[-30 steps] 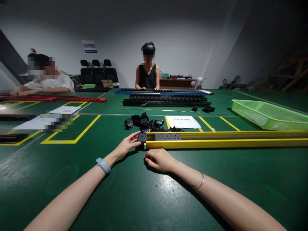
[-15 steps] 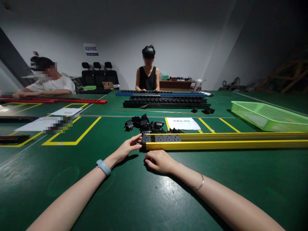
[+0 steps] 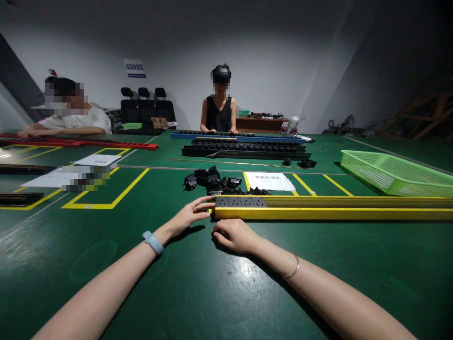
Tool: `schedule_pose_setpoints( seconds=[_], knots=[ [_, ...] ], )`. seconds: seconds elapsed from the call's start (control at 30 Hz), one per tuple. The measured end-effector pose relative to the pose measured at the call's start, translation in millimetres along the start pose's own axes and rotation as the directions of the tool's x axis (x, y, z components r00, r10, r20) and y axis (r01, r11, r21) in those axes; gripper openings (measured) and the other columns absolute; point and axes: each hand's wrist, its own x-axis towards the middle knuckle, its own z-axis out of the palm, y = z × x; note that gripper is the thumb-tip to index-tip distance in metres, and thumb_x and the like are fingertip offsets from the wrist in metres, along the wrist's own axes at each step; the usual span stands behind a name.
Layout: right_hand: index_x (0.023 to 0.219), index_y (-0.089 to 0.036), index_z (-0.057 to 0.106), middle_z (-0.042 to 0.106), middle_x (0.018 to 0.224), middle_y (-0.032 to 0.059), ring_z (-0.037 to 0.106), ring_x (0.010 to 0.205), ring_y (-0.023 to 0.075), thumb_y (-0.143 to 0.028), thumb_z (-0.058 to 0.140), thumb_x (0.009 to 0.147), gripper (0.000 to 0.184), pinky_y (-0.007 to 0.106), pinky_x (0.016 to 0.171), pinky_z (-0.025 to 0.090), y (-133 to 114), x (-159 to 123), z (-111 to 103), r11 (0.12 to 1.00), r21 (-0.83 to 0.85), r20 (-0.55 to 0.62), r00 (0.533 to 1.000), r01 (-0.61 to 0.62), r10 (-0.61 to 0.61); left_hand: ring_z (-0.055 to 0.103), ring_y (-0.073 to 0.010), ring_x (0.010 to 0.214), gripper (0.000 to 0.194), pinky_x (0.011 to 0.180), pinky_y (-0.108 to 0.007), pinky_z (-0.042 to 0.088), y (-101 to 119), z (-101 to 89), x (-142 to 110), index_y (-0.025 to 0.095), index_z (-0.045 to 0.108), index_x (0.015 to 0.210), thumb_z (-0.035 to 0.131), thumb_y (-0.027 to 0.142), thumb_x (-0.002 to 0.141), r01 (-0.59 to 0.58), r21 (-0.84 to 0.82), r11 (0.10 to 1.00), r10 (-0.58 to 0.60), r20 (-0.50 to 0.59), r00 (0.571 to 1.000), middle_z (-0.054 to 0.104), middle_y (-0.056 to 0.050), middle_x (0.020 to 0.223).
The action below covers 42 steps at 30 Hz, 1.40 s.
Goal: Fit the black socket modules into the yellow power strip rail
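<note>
A yellow rail [image 3: 318, 214] lies along the table, with a row of black socket modules [image 3: 240, 202] seated in its left end. My left hand [image 3: 189, 215] is at that end, fingers stretched out and apart, the fingertips against the endmost module. Just in front of the rail, my right hand [image 3: 233, 235] rests on the green table with its fingers curled in; I see nothing in it, though the palm is hidden. Behind the rail's left end lies a heap of loose black modules [image 3: 212, 179].
A light green basket [image 3: 392, 177] stands at the right, and a printed sheet [image 3: 269, 181] lies behind the rail. Across the table, a person in a black top [image 3: 218, 113] works at a blue rail [image 3: 198, 135]. Another person [image 3: 76, 120] sits at the left by red rails [image 3: 120, 145].
The endmost socket module has slid right into the yellow rail, closing the gap to the others. My left hand's fingers have followed it slightly; my right hand stays nearly in place.
</note>
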Motion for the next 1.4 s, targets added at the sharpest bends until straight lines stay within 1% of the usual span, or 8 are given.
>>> schedule_pose_setpoints(
  seconds=[0.13, 0.27, 0.33, 0.4, 0.53, 0.67, 1.17, 1.4],
  knots=[
    [0.089, -0.018, 0.060, 0.063, 0.079, 0.0024, 0.056, 0.070, 0.0137, -0.024, 0.050, 0.090, 0.011, 0.023, 0.064, 0.039, 3, -3, 2, 0.997, -0.020, -0.074, 0.995, 0.072, -0.074, 0.053, -0.0253, 0.123, 0.060, 0.106, -0.043, 0.036, -2, 1.2, 0, 0.021, 0.047, 0.132, 0.070, 0.025, 0.077, -0.002, 0.039, 0.999, 0.002, -0.004, 1.000, 0.059, -0.012, 0.130],
    [0.095, -0.018, 0.059, 0.061, 0.086, 0.0071, 0.054, 0.080, 0.0186, -0.019, 0.049, 0.087, 0.014, 0.029, 0.072, 0.044, 5, -3, 1, 0.988, -0.133, -0.289, 0.950, 0.079, -0.115, 0.061, -0.0217, 0.108, 0.046, 0.099, -0.040, 0.042, -13, 4.5, 4, 0.019, 0.053, 0.120, 0.069, 0.025, 0.077, -0.030, 0.148, 0.989, 0.032, -0.011, 0.999, 0.066, -0.009, 0.114],
    [0.097, -0.018, 0.059, 0.061, 0.091, 0.0090, 0.054, 0.085, 0.0210, -0.019, 0.049, 0.087, 0.015, 0.034, 0.076, 0.045, 5, 0, -1, 0.984, -0.176, -0.373, 0.924, 0.023, -0.089, 0.061, -0.0211, 0.104, 0.038, 0.096, -0.038, 0.043, -18, 7.9, 7, 0.018, 0.057, 0.113, 0.067, 0.024, 0.077, -0.077, 0.272, 0.959, 0.079, 0.004, 0.997, 0.067, -0.008, 0.110],
    [0.103, -0.018, 0.059, 0.061, 0.100, 0.0109, 0.054, 0.094, 0.0231, -0.018, 0.050, 0.086, 0.019, 0.038, 0.083, 0.046, 4, 5, -3, 0.981, -0.191, -0.412, 0.910, -0.030, -0.052, 0.059, -0.0222, 0.103, 0.032, 0.095, -0.038, 0.043, -19, 11.4, 8, 0.019, 0.062, 0.107, 0.067, 0.024, 0.076, -0.125, 0.460, 0.879, 0.134, 0.013, 0.991, 0.067, -0.007, 0.108],
    [0.122, -0.017, 0.051, 0.056, 0.128, 0.0127, 0.045, 0.124, 0.0250, -0.016, 0.051, 0.085, 0.038, 0.046, 0.105, 0.037, 5, 12, -4, 0.976, -0.216, -0.351, 0.933, 0.001, -0.078, 0.056, -0.0233, 0.097, 0.023, 0.089, -0.036, 0.042, -14, 15.5, 7, 0.020, 0.068, 0.100, 0.064, 0.029, 0.079, -0.145, 0.703, 0.696, 0.176, 0.028, 0.984, 0.068, -0.006, 0.102],
    [0.131, -0.017, 0.044, 0.047, 0.142, 0.0104, 0.034, 0.136, 0.0222, -0.014, 0.052, 0.082, 0.049, 0.047, 0.114, 0.026, 9, 12, -3, 0.979, -0.202, -0.262, 0.960, 0.042, -0.095, 0.055, -0.0228, 0.094, 0.024, 0.085, -0.034, 0.041, -11, 15.5, 7, 0.019, 0.070, 0.098, 0.062, 0.034, 0.082, -0.160, 0.755, 0.636, 0.170, 0.065, 0.983, 0.068, -0.006, 0.096],
    [0.126, -0.019, 0.048, 0.055, 0.132, 0.0106, 0.040, 0.133, 0.0221, -0.014, 0.057, 0.081, 0.046, 0.044, 0.109, 0.032, 5, 13, -2, 0.986, -0.165, -0.262, 0.965, -0.015, -0.029, 0.054, -0.0223, 0.095, 0.018, 0.088, -0.034, 0.040, -12, 14.0, 7, 0.022, 0.071, 0.093, 0.058, 0.029, 0.083, -0.168, 0.757, 0.632, 0.165, 0.080, 0.983, 0.068, -0.004, 0.097],
    [0.123, -0.017, 0.048, 0.056, 0.127, 0.0128, 0.045, 0.127, 0.0250, -0.015, 0.054, 0.082, 0.041, 0.044, 0.107, 0.037, 8, 12, 0, 0.981, -0.187, -0.321, 0.947, -0.048, -0.014, 0.055, -0.0227, 0.099, 0.023, 0.091, -0.034, 0.040, -14, 14.0, 7, 0.023, 0.071, 0.101, 0.058, 0.028, 0.083, -0.169, 0.746, 0.644, 0.179, 0.069, 0.982, 0.069, -0.004, 0.104]
  ],
)
